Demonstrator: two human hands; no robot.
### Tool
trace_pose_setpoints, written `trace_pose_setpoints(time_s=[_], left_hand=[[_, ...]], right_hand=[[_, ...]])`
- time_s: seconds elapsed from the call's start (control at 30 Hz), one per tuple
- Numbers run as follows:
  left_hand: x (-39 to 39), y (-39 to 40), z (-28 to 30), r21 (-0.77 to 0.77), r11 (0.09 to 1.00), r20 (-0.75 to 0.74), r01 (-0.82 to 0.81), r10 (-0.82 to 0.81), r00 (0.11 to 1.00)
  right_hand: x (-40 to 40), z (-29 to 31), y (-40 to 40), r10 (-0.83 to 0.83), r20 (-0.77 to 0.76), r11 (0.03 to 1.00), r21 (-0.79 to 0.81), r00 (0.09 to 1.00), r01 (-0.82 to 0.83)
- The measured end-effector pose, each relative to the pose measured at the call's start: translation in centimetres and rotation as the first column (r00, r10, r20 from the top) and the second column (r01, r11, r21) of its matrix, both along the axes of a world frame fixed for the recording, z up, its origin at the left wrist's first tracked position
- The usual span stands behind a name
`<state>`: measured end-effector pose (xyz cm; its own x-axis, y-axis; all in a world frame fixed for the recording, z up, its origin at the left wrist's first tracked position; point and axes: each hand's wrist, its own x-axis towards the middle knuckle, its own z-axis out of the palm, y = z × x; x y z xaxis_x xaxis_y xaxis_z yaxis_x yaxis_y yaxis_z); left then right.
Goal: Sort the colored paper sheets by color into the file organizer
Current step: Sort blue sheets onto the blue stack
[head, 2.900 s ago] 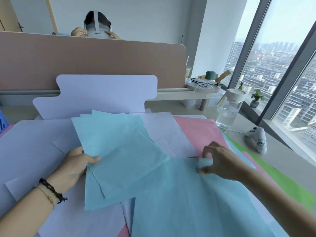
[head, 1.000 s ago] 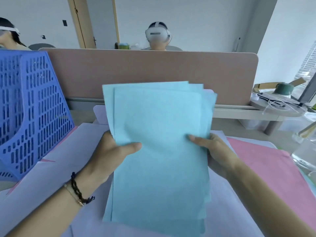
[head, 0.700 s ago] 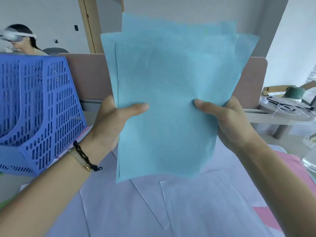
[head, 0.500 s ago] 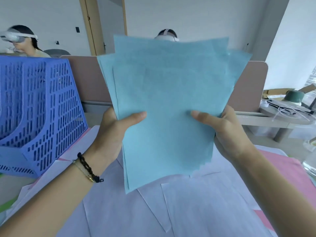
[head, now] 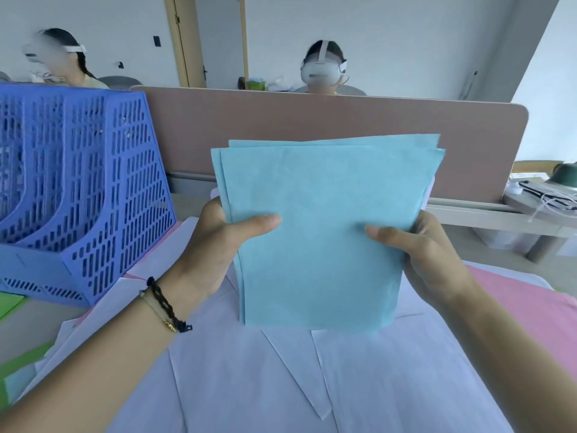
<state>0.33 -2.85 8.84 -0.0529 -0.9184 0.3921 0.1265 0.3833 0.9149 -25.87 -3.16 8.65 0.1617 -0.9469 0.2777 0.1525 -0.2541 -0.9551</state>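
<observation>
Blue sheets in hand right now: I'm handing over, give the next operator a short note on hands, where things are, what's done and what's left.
Left hand grips the left edge of the blue sheets, thumb on front.
Right hand grips the right edge the same way.
The blue sheets are gathered in one roughly squared stack, held upright above the desk.
The organizer stands at the left; no paper shows in the slots in view.
Lilac sheets lie spread on the desk, pink sheets at the right, green sheets at the far left.
Done: blue collected.
Left: slot the blue stack, then sort the lilac, pink and green.
</observation>
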Motion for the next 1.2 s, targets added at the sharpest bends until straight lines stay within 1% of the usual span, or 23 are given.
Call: trace_pose_setpoints(time_s=[0.13,0.23,0.33,0.4,0.53,0.6,0.7,0.77,0.83,0.9,0.97,1.03,1.07,1.13,1.2], left_hand=[[-0.9,-0.2,1.0,-0.044,0.999,-0.028,-0.016,0.014,1.000],[0.0,-0.5,1.3,-0.060,0.998,-0.010,-0.015,0.014,1.000],[0.5,-0.6,0.3,-0.056,0.998,0.019,0.008,-0.007,1.000],[0.2,-0.7,0.1,-0.058,0.998,0.000,0.004,-0.004,1.000],[-0.2,-1.4,1.3,-0.053,0.997,-0.045,-0.060,0.057,0.997],[0.2,-1.9,0.8,0.000,0.998,-0.033,-0.058,0.058,0.998],[0.2,-2.2,-1.5,0.138,0.990,0.014,-0.035,0.033,0.999],[0.0,-2.3,-2.6,0.186,0.982,0.034,-0.027,0.021,0.999],[0.6,-2.4,-3.1,0.204,0.979,0.068,-0.021,0.007,0.998],[1.8,-2.2,-3.9,0.227,0.973,0.097,0.026,-0.050,0.994],[3.3,-1.4,-5.1,0.273,0.960,0.086,0.070,-0.097,0.992],[4.5,-0.3,-6.7,0.298,0.951,0.024,0.083,-0.094,0.995],[5.0,0.3,-7.4,0.303,0.950,-0.039,0.071,-0.062,0.997],[5.6,1.3,-8.6,0.312,0.949,-0.248,0.055,0.025,0.968],[5.6,2.1,-9.2,0.311,0.940,-0.501,0.137,0.040,0.865]], right_hand=[[1.3,0.3,-0.2,0.032,0.040,0.999,-0.025,0.999,-0.031],[0.8,0.7,-0.3,0.035,0.022,0.998,-0.057,0.999,-0.034],[0.5,-0.4,-0.5,0.008,0.007,0.999,-0.051,1.000,-0.008],[0.7,-0.8,-0.6,0.011,0.013,0.999,-0.053,1.000,-0.010],[0.9,0.2,-0.9,0.043,0.031,0.996,-0.079,0.999,-0.040],[0.7,-0.2,-0.9,0.030,0.028,0.998,-0.048,0.999,-0.029],[0.9,-2.1,-1.0,-0.026,-0.015,0.999,0.022,1.000,0.026],[1.3,-2.6,-1.2,-0.054,-0.014,0.997,0.047,0.998,0.055],[1.5,-2.0,-1.4,-0.072,0.021,0.997,0.041,0.997,0.072],[1.7,-0.9,-1.5,-0.080,0.080,0.997,0.022,0.994,0.079],[2.2,-0.1,-1.4,-0.094,0.145,0.996,0.006,0.985,0.094],[3.1,0.4,-1.1,-0.106,0.184,0.994,0.001,0.977,0.108],[3.8,0.6,-1.0,-0.107,0.202,0.994,0.007,0.974,0.108],[5.5,0.7,-0.9,-0.108,0.248,0.994,0.024,0.963,0.106],[7.7,0.7,-0.7,-0.097,0.274,0.995,0.044,0.957,0.088]])
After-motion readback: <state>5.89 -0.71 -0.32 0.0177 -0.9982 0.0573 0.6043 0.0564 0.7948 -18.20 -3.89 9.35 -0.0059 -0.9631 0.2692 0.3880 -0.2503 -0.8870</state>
